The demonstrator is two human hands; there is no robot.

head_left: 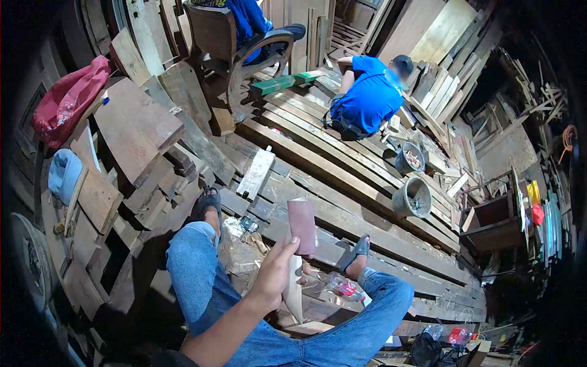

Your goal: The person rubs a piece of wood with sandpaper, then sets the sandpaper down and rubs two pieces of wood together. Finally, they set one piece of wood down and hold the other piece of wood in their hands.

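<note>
My left hand [276, 274] reaches in from the lower left, closed around a pale, tapered wooden piece [294, 290] whose pointed end faces down between my knees. Under the thumb of the same hand, a dull pink sheet [298, 223] that looks like sandpaper stands up, slightly curled at its top edge. Fingertips show at the right side of the wood. My right hand is outside the picture. Beyond the hand lies a short whitish wood block [256, 174] on the planks. A clear plastic bottle with a red label [346, 289] lies beside my right foot.
Long timber beams [342, 177] stretch diagonally across the floor. A person in blue [369, 95] crouches beyond them, near two buckets [412, 198] of scraps. Another person sits in a wooden chair [211, 37]. Stacked boards [131, 128], a red bag [70, 101] and a cap [65, 175] are at left.
</note>
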